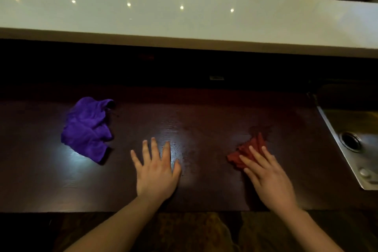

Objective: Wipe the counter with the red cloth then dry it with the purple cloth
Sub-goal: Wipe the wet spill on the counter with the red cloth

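Both hands lie open near the counter's (204, 190) front edge, left hand (156, 172) bare, right hand (270, 178) flat on the red cloth (245, 151); press evenly, sweeping overlapping strokes toward the purple cloth (88, 129).

Your left hand (156, 172) lies flat, palm down, fingers spread and pointing toward 12 o'clock, thumb angled out toward 2 o'clock. Its bare forearm runs back toward 7 o'clock. Your right hand (268, 178) sits at 3 o'clock from the left, well apart from it, also palm down with the fingers extended and close together, aimed toward 11 o'clock. Its forearm trails off toward 5 o'clock. Neither hand is curled closed.
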`<state>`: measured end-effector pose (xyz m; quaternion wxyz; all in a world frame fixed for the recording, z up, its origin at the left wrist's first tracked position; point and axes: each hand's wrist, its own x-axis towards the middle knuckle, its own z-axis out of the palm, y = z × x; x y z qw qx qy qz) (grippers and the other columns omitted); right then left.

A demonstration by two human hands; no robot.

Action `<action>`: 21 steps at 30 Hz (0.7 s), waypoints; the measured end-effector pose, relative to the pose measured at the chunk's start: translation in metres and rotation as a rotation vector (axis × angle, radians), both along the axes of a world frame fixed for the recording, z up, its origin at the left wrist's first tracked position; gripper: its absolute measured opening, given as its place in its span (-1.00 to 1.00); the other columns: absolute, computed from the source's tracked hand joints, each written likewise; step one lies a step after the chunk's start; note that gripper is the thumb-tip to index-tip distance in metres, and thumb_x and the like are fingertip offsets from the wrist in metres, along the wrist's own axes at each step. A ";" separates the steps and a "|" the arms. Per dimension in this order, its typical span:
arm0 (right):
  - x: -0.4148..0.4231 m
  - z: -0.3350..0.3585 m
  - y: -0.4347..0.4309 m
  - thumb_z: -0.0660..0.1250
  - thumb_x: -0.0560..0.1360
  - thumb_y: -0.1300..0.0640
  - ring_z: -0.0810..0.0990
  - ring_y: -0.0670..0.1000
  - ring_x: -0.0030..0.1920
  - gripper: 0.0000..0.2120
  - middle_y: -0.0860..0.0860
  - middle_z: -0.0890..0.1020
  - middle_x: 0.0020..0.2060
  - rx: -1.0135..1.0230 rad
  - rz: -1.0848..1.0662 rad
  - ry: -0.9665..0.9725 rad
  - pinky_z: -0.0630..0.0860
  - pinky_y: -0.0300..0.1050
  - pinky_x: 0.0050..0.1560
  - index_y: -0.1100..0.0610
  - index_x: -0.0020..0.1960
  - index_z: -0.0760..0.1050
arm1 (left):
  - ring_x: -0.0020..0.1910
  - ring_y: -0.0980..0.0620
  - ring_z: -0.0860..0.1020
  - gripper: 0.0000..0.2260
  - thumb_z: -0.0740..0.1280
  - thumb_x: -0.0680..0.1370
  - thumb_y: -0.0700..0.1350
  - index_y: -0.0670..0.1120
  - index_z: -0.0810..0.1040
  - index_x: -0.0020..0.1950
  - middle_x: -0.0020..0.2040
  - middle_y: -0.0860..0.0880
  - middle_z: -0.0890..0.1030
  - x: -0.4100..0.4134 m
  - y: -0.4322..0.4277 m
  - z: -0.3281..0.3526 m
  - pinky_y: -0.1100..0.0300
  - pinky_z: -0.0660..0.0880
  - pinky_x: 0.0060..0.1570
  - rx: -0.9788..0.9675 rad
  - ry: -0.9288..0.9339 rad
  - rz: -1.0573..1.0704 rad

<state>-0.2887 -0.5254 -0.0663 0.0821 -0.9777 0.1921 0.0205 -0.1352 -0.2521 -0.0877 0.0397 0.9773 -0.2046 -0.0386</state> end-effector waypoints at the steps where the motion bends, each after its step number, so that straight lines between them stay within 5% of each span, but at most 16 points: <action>1: 0.007 0.001 -0.002 0.17 0.59 -0.13 0.10 0.04 0.55 -0.62 -0.11 0.31 0.49 0.002 -0.041 -0.003 0.09 0.02 0.50 -0.23 0.40 0.36 | 0.52 -0.30 0.18 -0.39 0.01 0.56 0.26 -0.02 0.33 0.50 0.51 -0.26 0.31 0.001 0.001 0.001 -0.44 0.06 0.40 0.010 -0.004 -0.010; 6: 0.017 0.003 0.006 0.09 0.58 -0.16 0.05 0.06 0.56 -0.59 -0.11 0.25 0.50 -0.006 -0.034 0.029 0.03 0.04 0.54 -0.20 0.42 0.33 | 0.50 -0.29 0.23 -0.40 0.05 0.54 0.27 -0.02 0.37 0.48 0.48 -0.26 0.35 0.004 0.000 0.003 -0.43 0.10 0.39 -0.002 -0.017 -0.003; 12: -0.003 0.001 0.007 -0.05 0.60 -0.22 0.17 0.09 0.53 -0.57 -0.09 0.34 0.46 -0.052 0.134 0.040 0.19 0.14 0.47 -0.21 0.39 0.36 | 0.47 -0.30 0.25 -0.42 0.13 0.53 0.25 -0.03 0.41 0.45 0.46 -0.27 0.38 0.003 0.001 0.003 -0.44 0.10 0.38 -0.022 -0.036 -0.012; 18: 0.057 0.005 0.014 0.14 0.60 -0.10 0.03 0.08 0.57 -0.61 -0.07 0.27 0.51 0.055 -0.198 0.017 0.06 0.11 0.54 -0.17 0.43 0.36 | 0.48 -0.29 0.26 -0.41 0.12 0.53 0.28 0.00 0.39 0.45 0.46 -0.25 0.38 0.005 0.004 -0.001 -0.42 0.12 0.39 -0.027 -0.045 -0.004; 21: 0.034 -0.001 0.039 0.23 0.59 -0.06 0.16 0.13 0.54 -0.65 -0.07 0.34 0.47 0.027 0.006 -0.065 0.16 0.10 0.50 -0.17 0.38 0.43 | 0.48 -0.28 0.26 -0.41 0.14 0.51 0.28 0.00 0.40 0.45 0.45 -0.25 0.39 0.004 0.004 -0.003 -0.42 0.12 0.39 -0.044 -0.048 0.003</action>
